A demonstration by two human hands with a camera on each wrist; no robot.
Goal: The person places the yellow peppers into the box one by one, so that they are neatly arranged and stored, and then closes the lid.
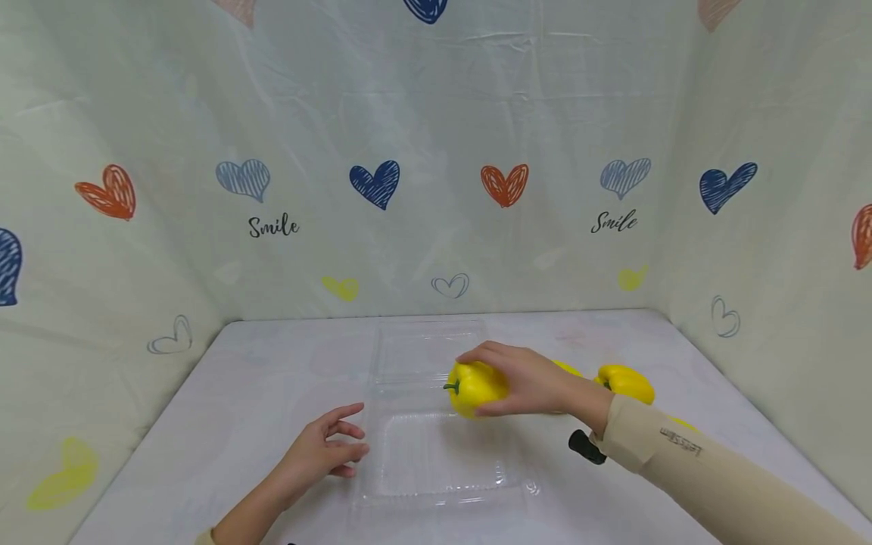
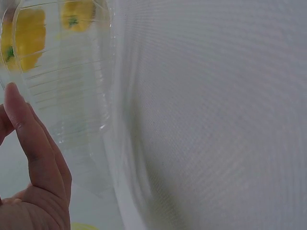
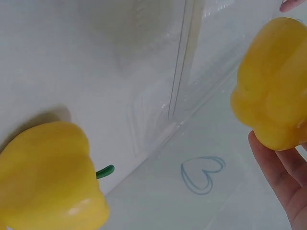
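Right hand grips a glossy yellow bell pepper, perhaps slick enough to slip; left hand is relaxed, ungripping.

- The far wall is a pale, lightly creased sheet with a soft sheen.
- Across it runs a row of scribbled hearts: light-blue heart at left, dark-blue heart and orange-red heart between, another light-blue one at right.
- "Smile" lettering appears under both light-blue ones.
- The left wall and right wall bear similar prints.
- The white table meets the far wall.
- Light is soft, shadows faint.
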